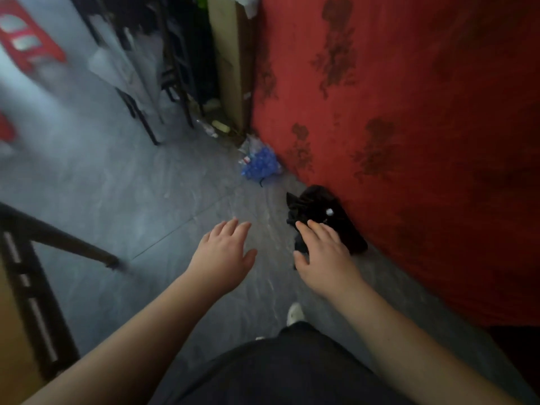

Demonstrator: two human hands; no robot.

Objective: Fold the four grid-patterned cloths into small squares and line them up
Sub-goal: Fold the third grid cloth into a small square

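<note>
Right half of frame: red floral cloth (409,112) hanging down to the grey floor (102,185). Your dark trousers (277,372) fill bottom centre. Dark furniture frame (32,287) at lower left, cardboard box (230,59) top centre, blurred red stool (26,39) upper left. Black crumpled fabric (321,211) lies at the red cloth's base, centre-right. Your right hand (324,258) is spread flat, fingers over that fabric. Your left hand (225,255) is spread, holding nothing, just left of it. Blue plastic litter (260,165) above. No grid-patterned cloths in view.

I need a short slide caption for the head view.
Both hands, left and right, open above grey floor beside a red patterned cloth.
</note>
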